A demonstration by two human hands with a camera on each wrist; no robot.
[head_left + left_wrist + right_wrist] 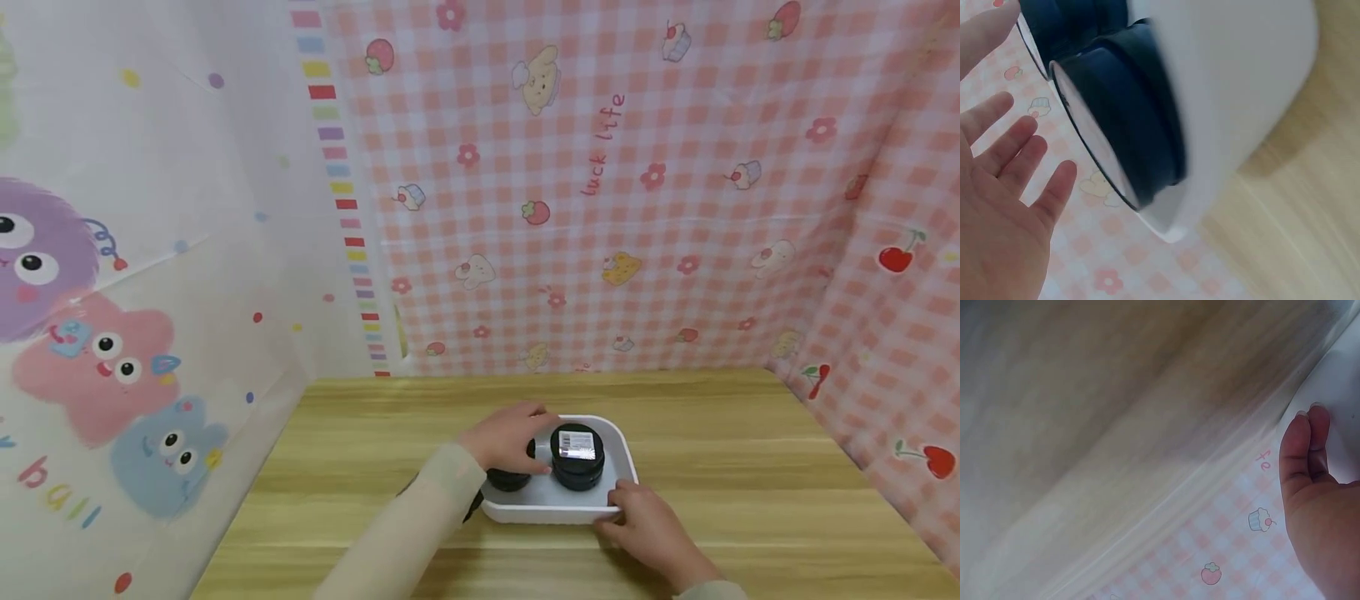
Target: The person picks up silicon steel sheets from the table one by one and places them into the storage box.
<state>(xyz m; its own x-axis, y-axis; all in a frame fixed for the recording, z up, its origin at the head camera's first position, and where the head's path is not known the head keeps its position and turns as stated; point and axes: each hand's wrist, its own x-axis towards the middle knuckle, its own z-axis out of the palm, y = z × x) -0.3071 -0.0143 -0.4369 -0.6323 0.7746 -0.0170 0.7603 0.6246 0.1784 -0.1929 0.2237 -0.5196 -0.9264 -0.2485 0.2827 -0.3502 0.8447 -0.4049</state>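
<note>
A white rectangular tray (551, 515) with rounded corners sits on the table. Inside it stand two short black round containers: one (577, 468) shows a white barcode label on top, the other (510, 481) is partly hidden by my left hand (512, 439). That hand is over the tray's left part, and in the left wrist view its fingers (1054, 194) are spread, apart from the dark containers (1132, 119). My right hand (647, 523) grips the tray's near right corner, fingers over the rim and thumb outside. In the right wrist view it lies against the white wall (1342, 381).
A dark object (474, 506) shows at the tray's left side, mostly behind my left forearm. The wood-patterned table (735, 450) meets a pink checked cloth (495, 242) at the back and a white cartoon-printed cloth (247, 250) on the left.
</note>
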